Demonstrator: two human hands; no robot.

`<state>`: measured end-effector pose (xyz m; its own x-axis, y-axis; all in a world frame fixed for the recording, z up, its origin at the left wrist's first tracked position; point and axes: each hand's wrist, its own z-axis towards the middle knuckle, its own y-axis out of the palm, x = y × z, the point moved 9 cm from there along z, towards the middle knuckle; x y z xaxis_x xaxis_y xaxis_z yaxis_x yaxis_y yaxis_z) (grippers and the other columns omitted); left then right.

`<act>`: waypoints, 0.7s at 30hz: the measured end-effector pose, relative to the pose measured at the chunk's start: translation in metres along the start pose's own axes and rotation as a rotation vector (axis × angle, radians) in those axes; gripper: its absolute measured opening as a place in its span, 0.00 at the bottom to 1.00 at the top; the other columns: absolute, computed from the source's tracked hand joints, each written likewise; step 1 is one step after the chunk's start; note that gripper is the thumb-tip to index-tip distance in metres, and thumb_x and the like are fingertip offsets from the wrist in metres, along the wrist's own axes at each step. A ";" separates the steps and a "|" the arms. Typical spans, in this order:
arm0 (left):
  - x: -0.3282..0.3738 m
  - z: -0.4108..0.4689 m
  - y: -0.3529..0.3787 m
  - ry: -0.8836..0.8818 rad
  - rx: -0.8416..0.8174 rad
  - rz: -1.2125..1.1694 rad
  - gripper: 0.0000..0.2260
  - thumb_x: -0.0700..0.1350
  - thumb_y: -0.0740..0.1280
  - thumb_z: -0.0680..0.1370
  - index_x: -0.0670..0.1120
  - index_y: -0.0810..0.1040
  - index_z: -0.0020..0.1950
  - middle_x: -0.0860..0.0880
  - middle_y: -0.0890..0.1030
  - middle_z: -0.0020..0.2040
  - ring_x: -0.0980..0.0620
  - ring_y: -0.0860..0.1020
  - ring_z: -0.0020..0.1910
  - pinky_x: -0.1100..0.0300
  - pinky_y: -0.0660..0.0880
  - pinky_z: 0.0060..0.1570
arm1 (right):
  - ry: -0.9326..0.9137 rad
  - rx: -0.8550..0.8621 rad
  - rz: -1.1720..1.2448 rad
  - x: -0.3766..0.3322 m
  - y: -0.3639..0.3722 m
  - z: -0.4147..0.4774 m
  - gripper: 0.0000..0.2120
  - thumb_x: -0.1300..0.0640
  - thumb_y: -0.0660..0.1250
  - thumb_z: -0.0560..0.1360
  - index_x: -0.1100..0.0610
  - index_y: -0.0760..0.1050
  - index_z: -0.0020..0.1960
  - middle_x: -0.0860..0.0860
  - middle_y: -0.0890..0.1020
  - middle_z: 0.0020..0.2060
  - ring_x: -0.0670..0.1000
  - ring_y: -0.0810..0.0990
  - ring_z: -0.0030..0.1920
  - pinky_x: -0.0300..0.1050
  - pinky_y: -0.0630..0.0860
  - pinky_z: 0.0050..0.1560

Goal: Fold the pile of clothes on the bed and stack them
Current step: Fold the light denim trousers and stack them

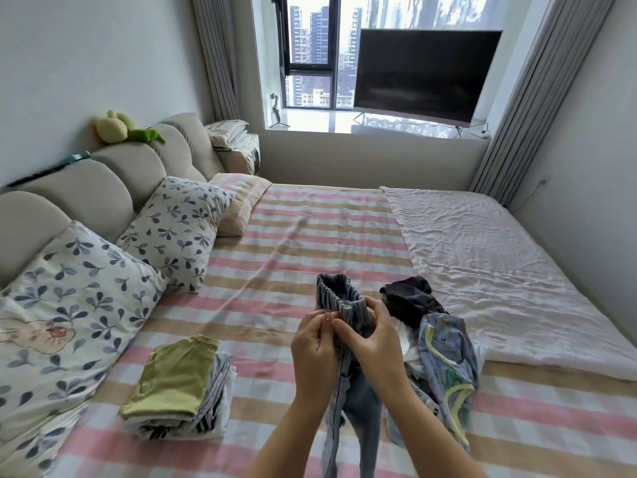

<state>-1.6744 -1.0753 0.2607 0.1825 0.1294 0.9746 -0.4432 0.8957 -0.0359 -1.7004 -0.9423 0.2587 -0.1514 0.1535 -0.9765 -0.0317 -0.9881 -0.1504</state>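
Note:
Blue-grey pants (339, 298) with an elastic waistband hang in the air above the striped bed (296, 236). My left hand (315, 346) and my right hand (374, 343) both pinch the waistband, close together, and the legs dangle down between my forearms. To the right lies the unfolded pile (437, 350): a dark garment at the back and a pale blue printed piece with yellow trim in front. At the left stands a stack of folded clothes (179, 384) with a green piece on top.
Two leaf-print pillows (172, 229) and a striped pillow lean on the padded headboard at the left. A crumpled pale blanket (489, 257) covers the bed's right side. A TV (424, 70) stands on the window ledge beyond the bed.

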 end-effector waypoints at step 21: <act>-0.076 0.053 -0.010 -0.320 -0.803 -0.114 0.11 0.45 0.75 0.66 0.47 0.81 0.47 0.53 0.83 0.42 0.57 0.80 0.43 0.65 0.76 0.42 | 0.152 -0.445 0.106 0.036 0.020 0.028 0.18 0.66 0.64 0.64 0.50 0.78 0.51 0.56 0.77 0.39 0.52 0.76 0.41 0.48 0.76 0.44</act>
<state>-1.7303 -1.1165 0.1985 -0.1208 0.0024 0.9927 0.3374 0.9406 0.0388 -1.7339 -0.9565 0.2243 0.0163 0.0812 -0.9966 0.4066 -0.9111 -0.0676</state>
